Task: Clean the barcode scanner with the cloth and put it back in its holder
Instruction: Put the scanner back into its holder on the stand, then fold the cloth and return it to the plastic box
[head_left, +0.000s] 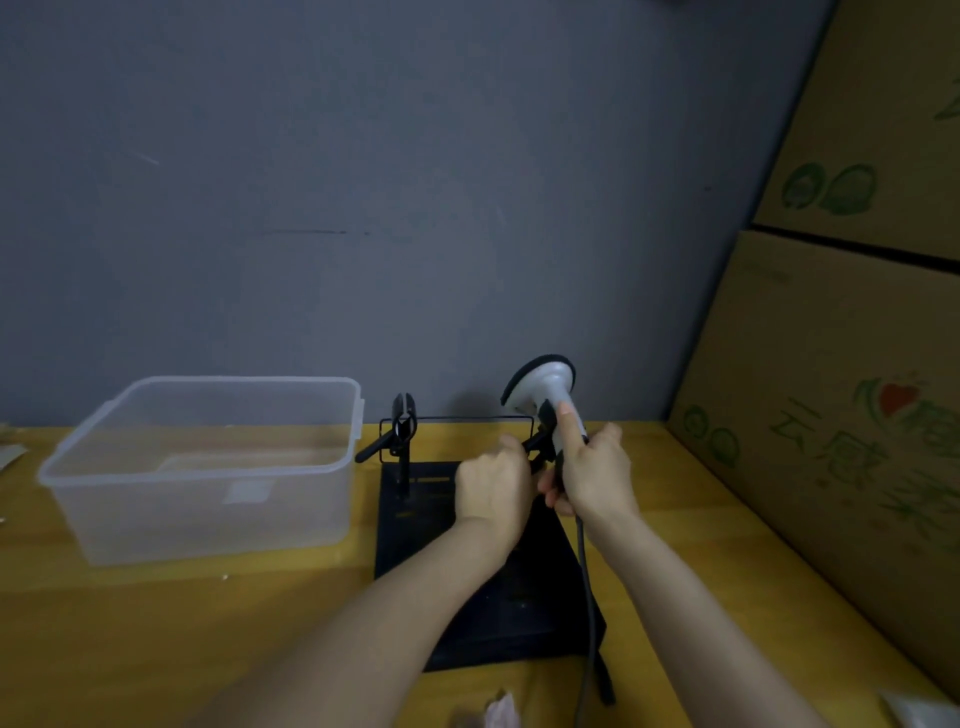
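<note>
A white barcode scanner (545, 389) with a black-rimmed head stands upright at the right clamp of its black holder (410, 499). My right hand (592, 475) is wrapped around the scanner's handle, index finger lying along it. My left hand (493, 488) is closed on the black lever of the holder's right clamp (537, 444), just left of the scanner. The scanner's dark cable (587, 597) hangs down from the handle across the holder's base plate. A crumpled pale cloth (501, 709) shows at the bottom edge of the view, partly cut off.
A clear plastic bin (208, 467) stands on the yellow wooden table (156, 623) to the left. The holder's left clamp (400, 426) stands alone on its post. Cardboard boxes (841, 389) are stacked along the right side. A grey wall rises behind.
</note>
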